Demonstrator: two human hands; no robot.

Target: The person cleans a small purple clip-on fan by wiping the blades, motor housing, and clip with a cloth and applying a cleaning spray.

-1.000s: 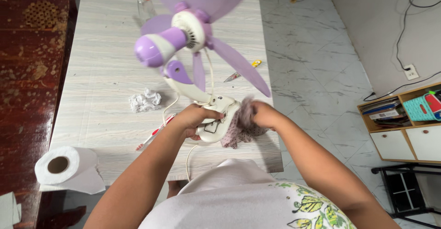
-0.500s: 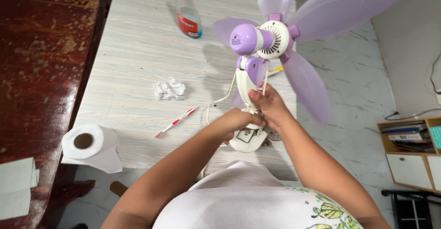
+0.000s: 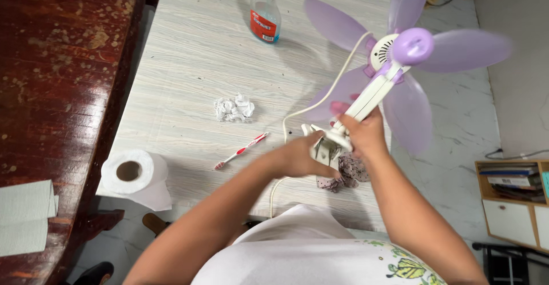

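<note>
Fan held up by its white neck over the table's near edge

Fan (image 3: 394,62) with purple blades and a white stand is lifted off the table (image 3: 189,62), tilted away towards the far right corner. The right hand (image 3: 366,136) is clenched round the white neck just below the motor, and the left hand (image 3: 300,159) is closed on the white base (image 3: 323,147), thumb along its side. A patterned cloth (image 3: 346,173) bunches under both hands (which hand pins it, I cannot tell). The fan looks like light, stiff plastic, top-heavy, with thin blades that would flex or crack; the neck and base seem the safest places to grip. Its white cord (image 3: 320,102) loops down towards the near edge. On the table lie a crumpled tissue (image 3: 234,109), a red-and-white toothbrush (image 3: 240,150) and, at the far edge, a spray bottle (image 3: 266,10). A paper roll (image 3: 137,176) sits at the near left corner.
</note>
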